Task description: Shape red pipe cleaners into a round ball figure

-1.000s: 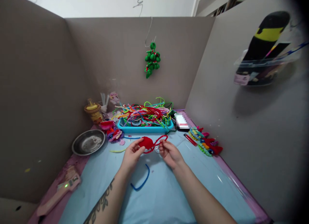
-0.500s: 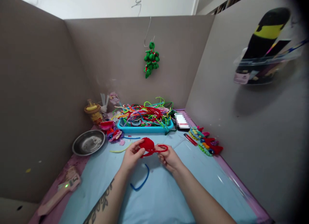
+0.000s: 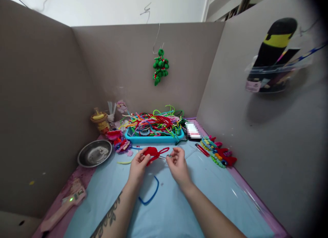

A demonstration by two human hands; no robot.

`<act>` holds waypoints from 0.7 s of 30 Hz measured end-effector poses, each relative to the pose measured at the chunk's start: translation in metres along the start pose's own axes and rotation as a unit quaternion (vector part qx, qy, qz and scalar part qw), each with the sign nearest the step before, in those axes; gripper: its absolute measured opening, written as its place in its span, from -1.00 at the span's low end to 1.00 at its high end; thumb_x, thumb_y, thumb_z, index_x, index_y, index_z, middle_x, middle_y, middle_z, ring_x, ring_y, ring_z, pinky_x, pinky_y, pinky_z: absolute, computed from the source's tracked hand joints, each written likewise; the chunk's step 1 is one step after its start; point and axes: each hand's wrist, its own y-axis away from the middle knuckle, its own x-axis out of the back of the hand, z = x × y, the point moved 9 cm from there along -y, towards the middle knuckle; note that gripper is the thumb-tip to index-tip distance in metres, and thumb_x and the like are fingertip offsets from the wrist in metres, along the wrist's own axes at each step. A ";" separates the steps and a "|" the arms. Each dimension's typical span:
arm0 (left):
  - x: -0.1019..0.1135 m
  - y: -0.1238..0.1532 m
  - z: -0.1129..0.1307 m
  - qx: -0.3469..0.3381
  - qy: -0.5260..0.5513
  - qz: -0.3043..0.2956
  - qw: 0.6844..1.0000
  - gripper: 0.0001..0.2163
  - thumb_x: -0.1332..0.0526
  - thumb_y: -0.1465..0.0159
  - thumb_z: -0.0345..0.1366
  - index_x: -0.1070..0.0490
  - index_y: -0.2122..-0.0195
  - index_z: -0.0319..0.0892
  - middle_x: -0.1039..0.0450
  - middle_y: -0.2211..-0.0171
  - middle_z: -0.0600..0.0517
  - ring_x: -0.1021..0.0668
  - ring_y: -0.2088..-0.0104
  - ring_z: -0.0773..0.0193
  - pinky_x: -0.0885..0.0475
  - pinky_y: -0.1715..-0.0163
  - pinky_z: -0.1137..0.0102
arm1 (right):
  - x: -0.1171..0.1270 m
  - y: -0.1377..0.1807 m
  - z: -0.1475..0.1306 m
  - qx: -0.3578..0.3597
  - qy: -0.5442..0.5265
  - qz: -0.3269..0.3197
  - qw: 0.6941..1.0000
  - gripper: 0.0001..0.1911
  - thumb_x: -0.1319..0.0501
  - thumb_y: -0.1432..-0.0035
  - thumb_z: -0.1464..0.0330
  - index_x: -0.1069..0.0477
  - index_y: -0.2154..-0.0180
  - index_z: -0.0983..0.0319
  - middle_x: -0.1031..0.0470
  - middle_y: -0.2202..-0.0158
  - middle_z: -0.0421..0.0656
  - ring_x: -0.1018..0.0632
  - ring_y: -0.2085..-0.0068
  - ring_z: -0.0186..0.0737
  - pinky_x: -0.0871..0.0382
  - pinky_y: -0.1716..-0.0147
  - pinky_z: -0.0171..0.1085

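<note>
The red pipe-cleaner shape (image 3: pixel 151 151) is being pinched by the left hand (image 3: pixel 138 166), while the right hand (image 3: pixel 177 164) is curling beside it, its grip impossible to tell.

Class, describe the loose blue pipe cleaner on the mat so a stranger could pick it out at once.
Start at the light blue mat. Just this side of the left hand and right hand lies the blue pipe cleaner, bent into a hook. Unlike the tangle in the turquoise tray, it lies alone, dark blue.
</note>
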 end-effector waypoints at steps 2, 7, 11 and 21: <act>0.000 0.001 0.000 0.009 0.010 0.004 1.000 -0.45 -0.37 0.01 -0.16 -0.36 -0.01 -0.23 -0.54 0.19 -0.12 -0.57 0.38 0.27 -0.43 0.37 0.42 | -0.007 0.009 -0.021 0.107 0.080 -0.024 0.991 -0.71 -0.16 -0.08 0.41 -0.25 0.11 0.18 -0.34 0.33 -0.19 -0.40 0.40 -0.30 -0.35 0.36 -0.29; -0.015 0.008 -0.006 0.023 0.024 -0.062 0.998 -0.49 -0.26 -0.10 -0.05 -0.36 -0.04 -0.20 -0.50 0.10 -0.18 -0.58 0.27 0.16 -0.43 0.31 0.35 | -0.045 0.032 -0.043 0.241 0.206 -0.168 0.933 -0.67 -0.13 -0.15 0.44 -0.31 0.01 0.16 -0.39 0.21 -0.07 -0.45 0.21 -0.15 -0.38 0.22 -0.21; -0.026 0.014 -0.012 0.039 0.024 -0.105 0.993 -0.48 -0.21 -0.14 -0.02 -0.35 -0.06 -0.20 -0.48 0.07 -0.21 -0.56 0.22 0.12 -0.42 0.27 0.33 | -0.046 0.029 -0.042 0.246 0.268 -0.152 0.919 -0.71 -0.11 -0.18 0.46 -0.35 0.05 0.17 -0.38 0.25 -0.07 -0.44 0.23 -0.16 -0.37 0.25 -0.24; -0.029 0.014 -0.014 0.014 -0.006 -0.120 0.993 -0.51 -0.24 -0.13 -0.06 -0.38 -0.04 -0.19 -0.36 -0.08 -0.22 -0.47 -0.01 0.03 -0.39 0.09 0.25 | -0.045 0.031 -0.050 0.264 0.311 -0.138 0.903 -0.85 -0.06 -0.16 0.49 -0.40 0.34 0.22 -0.36 0.37 -0.11 -0.40 0.31 -0.18 -0.27 0.31 -0.26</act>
